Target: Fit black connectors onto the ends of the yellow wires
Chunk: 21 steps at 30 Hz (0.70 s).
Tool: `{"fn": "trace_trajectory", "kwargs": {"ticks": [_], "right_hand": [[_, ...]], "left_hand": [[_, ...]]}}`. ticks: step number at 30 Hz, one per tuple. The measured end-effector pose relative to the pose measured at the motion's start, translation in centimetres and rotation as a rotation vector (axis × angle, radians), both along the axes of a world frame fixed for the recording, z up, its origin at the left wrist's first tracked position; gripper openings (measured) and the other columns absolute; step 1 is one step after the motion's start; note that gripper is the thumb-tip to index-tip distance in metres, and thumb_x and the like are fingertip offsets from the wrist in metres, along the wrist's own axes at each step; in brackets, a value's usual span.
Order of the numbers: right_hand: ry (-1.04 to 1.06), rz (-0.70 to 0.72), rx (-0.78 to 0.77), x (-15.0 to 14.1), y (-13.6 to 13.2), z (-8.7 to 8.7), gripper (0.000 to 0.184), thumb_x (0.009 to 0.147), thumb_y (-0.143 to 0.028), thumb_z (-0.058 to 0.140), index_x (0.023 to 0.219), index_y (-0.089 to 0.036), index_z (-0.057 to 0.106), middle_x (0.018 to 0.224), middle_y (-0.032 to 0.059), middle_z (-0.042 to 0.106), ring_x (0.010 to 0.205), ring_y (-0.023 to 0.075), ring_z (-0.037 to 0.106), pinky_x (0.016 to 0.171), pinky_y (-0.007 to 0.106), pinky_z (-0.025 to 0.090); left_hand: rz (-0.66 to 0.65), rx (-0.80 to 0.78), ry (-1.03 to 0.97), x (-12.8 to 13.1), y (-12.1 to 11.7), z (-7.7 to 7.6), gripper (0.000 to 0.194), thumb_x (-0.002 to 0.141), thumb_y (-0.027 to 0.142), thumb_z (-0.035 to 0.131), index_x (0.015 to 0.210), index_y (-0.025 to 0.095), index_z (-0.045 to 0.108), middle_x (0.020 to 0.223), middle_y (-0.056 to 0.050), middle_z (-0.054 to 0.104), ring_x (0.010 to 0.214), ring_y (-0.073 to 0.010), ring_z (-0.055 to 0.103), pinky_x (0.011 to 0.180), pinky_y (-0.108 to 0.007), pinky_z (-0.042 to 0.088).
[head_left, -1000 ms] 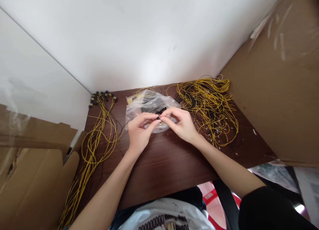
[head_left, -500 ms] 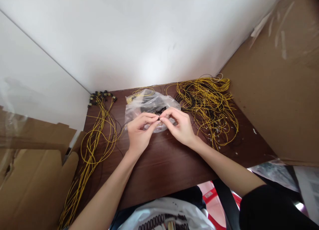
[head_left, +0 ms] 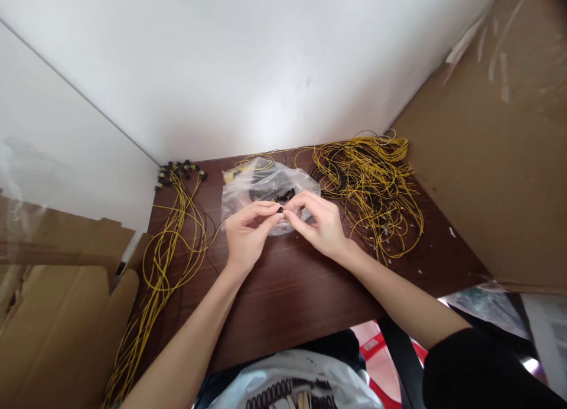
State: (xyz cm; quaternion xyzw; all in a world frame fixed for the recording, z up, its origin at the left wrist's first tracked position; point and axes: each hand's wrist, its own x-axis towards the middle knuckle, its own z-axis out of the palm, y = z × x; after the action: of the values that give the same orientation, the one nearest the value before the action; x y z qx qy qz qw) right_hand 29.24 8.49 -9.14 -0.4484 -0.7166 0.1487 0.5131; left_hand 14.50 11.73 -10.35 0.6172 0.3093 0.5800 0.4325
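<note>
My left hand (head_left: 248, 230) pinches a small black connector (head_left: 280, 209) between thumb and fingertips, in the middle of the view. A thin wire runs from that hand leftward toward the yellow wires. My right hand (head_left: 319, 223) is closed in a pinch at the connector's right side; its fingertips hide most of what they grip. Both hands hover over the near edge of a clear plastic bag (head_left: 239, 196), which holds small black parts (head_left: 286, 196).
Yellow and black wires (head_left: 177, 231) with black connector ends lie at the left. A tangled heap of yellow and black wires (head_left: 367, 184) covers the table's back right. Cardboard (head_left: 496, 149) stands at the right, more cardboard (head_left: 57, 326) at the left. A printed white bag (head_left: 292, 379) sits below the table edge.
The fingertips have shifted slightly, and more of the black connector now shows between them. My left hand has moved a little to the left. Wires and bag stay in place.
</note>
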Motion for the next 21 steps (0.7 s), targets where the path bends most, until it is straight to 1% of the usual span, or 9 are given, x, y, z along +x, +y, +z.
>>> {"fn": "trace_trajectory", "kwargs": {"ticks": [3,5,8,11,14,16,21], "right_hand": [[0.034,0.019,-0.002,0.13,0.12,0.05,0.006,0.084,-0.02,0.053,0.079,-0.019,0.057,0.073,0.0022,0.059,0.065,0.0125,0.053,0.062,0.028,0.046],[0.062,0.039,-0.008,0.23,0.23,0.14,0.005,0.083,-0.019,0.055,0.079,-0.019,0.058,0.074,0.0025,0.059,0.066,0.0126,0.054,0.063,0.028,0.047],[0.081,0.071,-0.018,0.4,0.36,0.37,0.005,0.082,-0.019,0.056,0.079,-0.019,0.06,0.076,0.0034,0.061,0.069,0.0132,0.056,0.066,0.029,0.048],[0.068,0.065,-0.044,0.49,0.4,0.61,0.007,0.082,-0.021,0.056,0.078,-0.019,0.061,0.077,0.0038,0.062,0.071,0.014,0.057,0.068,0.03,0.048],[0.062,0.049,-0.126,0.5,0.44,0.65,0.009,0.082,-0.023,0.056,0.078,-0.019,0.062,0.075,0.0029,0.062,0.067,0.0132,0.056,0.063,0.028,0.047],[0.093,0.067,-0.204,0.49,0.51,0.47,0.01,0.082,-0.025,0.057,0.078,-0.018,0.062,0.074,0.0023,0.062,0.065,0.0125,0.056,0.061,0.027,0.046],[0.234,0.106,-0.342,0.48,0.74,-0.24,0.014,0.081,-0.03,0.06,0.079,-0.017,0.063,0.076,0.003,0.065,0.067,0.0129,0.058,0.064,0.027,0.048]], "left_hand": [[-0.053,-0.029,-0.031,0.04,-0.06,0.06,0.01,0.067,0.012,0.073,0.074,0.018,0.07,0.08,-0.003,0.07,0.074,-0.013,0.065,0.067,-0.026,0.055],[-0.069,-0.02,-0.037,0.03,-0.04,0.12,0.008,0.068,0.012,0.073,0.074,0.017,0.07,0.081,-0.004,0.07,0.075,-0.0137,0.065,0.067,-0.027,0.055],[-0.066,0.028,-0.018,-0.1,0.14,0.11,0.009,0.068,0.012,0.072,0.074,0.017,0.069,0.081,-0.004,0.069,0.076,-0.0141,0.065,0.069,-0.028,0.055],[-0.041,0.085,0.036,-0.36,0.41,-0.07,0.008,0.069,0.013,0.072,0.075,0.017,0.069,0.082,-0.005,0.07,0.076,-0.0152,0.066,0.07,-0.029,0.054],[-0.003,0.168,0.115,-0.64,0.62,-0.2,0.006,0.07,0.015,0.071,0.075,0.017,0.069,0.083,-0.006,0.07,0.078,-0.0167,0.066,0.073,-0.032,0.054],[0.03,0.238,0.171,-0.77,0.68,-0.18,0.006,0.071,0.014,0.07,0.076,0.018,0.069,0.084,-0.006,0.071,0.078,-0.0168,0.066,0.073,-0.032,0.053],[0.077,0.365,0.264,-0.89,0.65,0.0,0.006,0.074,0.013,0.068,0.077,0.018,0.068,0.084,-0.005,0.071,0.078,-0.0156,0.067,0.072,-0.03,0.052]]}}
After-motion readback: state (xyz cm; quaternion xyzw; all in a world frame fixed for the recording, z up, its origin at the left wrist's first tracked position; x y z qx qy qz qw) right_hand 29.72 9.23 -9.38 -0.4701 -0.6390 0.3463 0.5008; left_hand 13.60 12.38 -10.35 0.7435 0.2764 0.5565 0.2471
